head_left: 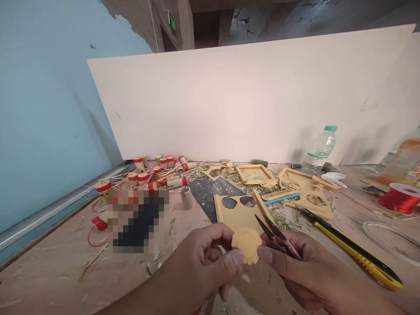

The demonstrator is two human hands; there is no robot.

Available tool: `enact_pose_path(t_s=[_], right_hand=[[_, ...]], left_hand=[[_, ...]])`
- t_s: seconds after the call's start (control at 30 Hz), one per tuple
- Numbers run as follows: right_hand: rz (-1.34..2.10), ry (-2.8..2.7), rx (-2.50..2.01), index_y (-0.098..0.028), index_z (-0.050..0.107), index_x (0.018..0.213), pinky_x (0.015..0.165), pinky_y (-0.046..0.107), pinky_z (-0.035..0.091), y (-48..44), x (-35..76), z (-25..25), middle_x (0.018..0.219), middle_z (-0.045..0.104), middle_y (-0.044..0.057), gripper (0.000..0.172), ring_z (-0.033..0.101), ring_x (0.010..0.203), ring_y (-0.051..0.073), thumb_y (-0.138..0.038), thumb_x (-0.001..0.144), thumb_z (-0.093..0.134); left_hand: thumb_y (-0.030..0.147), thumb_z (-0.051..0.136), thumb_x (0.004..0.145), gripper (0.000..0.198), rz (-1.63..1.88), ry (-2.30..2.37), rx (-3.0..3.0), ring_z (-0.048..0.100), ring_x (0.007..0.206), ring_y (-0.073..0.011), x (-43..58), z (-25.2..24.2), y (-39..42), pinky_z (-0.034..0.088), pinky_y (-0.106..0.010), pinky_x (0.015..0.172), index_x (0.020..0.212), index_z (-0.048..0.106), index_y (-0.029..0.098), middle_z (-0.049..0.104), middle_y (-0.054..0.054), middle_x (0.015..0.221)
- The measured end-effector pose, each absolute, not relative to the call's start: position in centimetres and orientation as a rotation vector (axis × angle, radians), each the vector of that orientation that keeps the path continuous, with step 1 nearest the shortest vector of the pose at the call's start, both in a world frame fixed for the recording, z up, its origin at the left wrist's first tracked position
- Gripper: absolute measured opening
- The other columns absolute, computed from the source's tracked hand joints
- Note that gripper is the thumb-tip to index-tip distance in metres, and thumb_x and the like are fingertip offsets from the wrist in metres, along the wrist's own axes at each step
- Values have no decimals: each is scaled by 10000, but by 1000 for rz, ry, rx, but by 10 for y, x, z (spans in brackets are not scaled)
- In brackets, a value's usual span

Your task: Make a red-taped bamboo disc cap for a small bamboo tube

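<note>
Between thumb and bent fingers, my left hand (210, 258) pinches a round yellow cardboard disc (246, 244) with a notched rim and a circle marked inside. My right hand (305, 267) is closed around a pair of scissors (278, 238), whose dark blades point up and away, slightly apart. Its thumb tip touches or nearly touches the disc's right edge. Just beyond my hands lies a yellow cardboard piece (234, 216) with round holes cut in it.
Several bamboo tubes with red bands (142, 178) crowd the far left. A bare tube (186, 198) stands beside a dark board (210, 197). To the right lie a yellow utility knife (357, 253), a red thread spool (398, 199) and a water bottle (320, 151). Plant shavings litter the table.
</note>
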State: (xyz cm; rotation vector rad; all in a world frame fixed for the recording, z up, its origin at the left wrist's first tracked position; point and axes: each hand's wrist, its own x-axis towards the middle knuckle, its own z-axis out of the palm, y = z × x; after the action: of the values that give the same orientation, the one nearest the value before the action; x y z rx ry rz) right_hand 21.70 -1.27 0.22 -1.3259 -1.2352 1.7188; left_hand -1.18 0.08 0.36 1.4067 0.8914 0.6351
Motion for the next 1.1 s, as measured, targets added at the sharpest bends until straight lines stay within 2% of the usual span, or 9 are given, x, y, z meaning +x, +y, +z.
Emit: enact_pose_path(t_s=[0.17, 0.3, 0.53, 0.7, 0.8, 0.97, 1.03, 1.1], right_hand=[[1704, -1261, -1336, -254, 553, 818, 408, 188, 170, -12, 217, 5, 457, 311, -156, 698, 180, 428, 51, -847, 638, 875], [1711, -1219, -1343, -247, 595, 850, 410, 182, 142, -12, 217, 4, 476, 298, -162, 739, 164, 435, 44, -874, 583, 883], [1656, -1267, -1321, -250, 507, 754, 420, 213, 132, -12, 217, 1, 514, 281, -152, 693, 163, 447, 49, -828, 664, 880], [1667, -1282, -1344, -241, 576, 826, 418, 207, 143, -11, 217, 5, 501, 315, -155, 704, 177, 433, 44, -857, 644, 864], [1661, -1290, -1350, -236, 591, 840, 429, 209, 150, -12, 217, 4, 507, 291, -159, 680, 163, 446, 47, -842, 681, 854], [1633, -1347, -1320, -236, 585, 832, 424, 215, 158, -13, 219, -1, 523, 296, -148, 567, 178, 451, 60, -748, 803, 829], [1629, -1348, -1307, -240, 558, 806, 421, 211, 175, -13, 218, -1, 526, 303, -147, 560, 189, 445, 59, -729, 810, 832], [1608, -1334, -1326, -243, 546, 806, 430, 207, 183, -13, 217, 0, 535, 296, -150, 562, 187, 455, 60, -723, 799, 839]], left_hand=[[581, 700, 947, 412, 608, 991, 1418, 485, 517, -74, -14, 3, 0, 336, -165, 449, 1015, 622, 183, 611, 17, 743], [576, 696, 955, 410, 589, 962, 1448, 500, 537, -73, -14, 1, 1, 371, -156, 477, 1005, 643, 172, 596, 24, 731], [531, 679, 989, 321, 723, 990, 1454, 402, 425, -70, -12, 6, 2, 336, -148, 377, 1012, 649, 212, 555, 71, 619], [520, 652, 1023, 313, 722, 964, 1436, 395, 414, -61, -13, 7, 1, 315, -134, 387, 975, 652, 211, 575, 66, 588], [554, 593, 1056, 358, 704, 940, 1393, 392, 397, -57, -13, 5, 1, 286, -135, 383, 983, 661, 211, 595, 58, 576], [707, 497, 1049, 518, 682, 966, 1363, 368, 365, -64, -14, 0, 1, 273, -159, 357, 968, 634, 214, 607, 47, 580], [683, 566, 1031, 482, 673, 955, 1407, 435, 427, -69, -14, -2, 1, 308, -150, 400, 1004, 641, 208, 611, 48, 619], [587, 680, 998, 396, 662, 926, 1468, 510, 519, -72, -13, -3, 2, 374, -145, 477, 1017, 656, 192, 605, 49, 682]])
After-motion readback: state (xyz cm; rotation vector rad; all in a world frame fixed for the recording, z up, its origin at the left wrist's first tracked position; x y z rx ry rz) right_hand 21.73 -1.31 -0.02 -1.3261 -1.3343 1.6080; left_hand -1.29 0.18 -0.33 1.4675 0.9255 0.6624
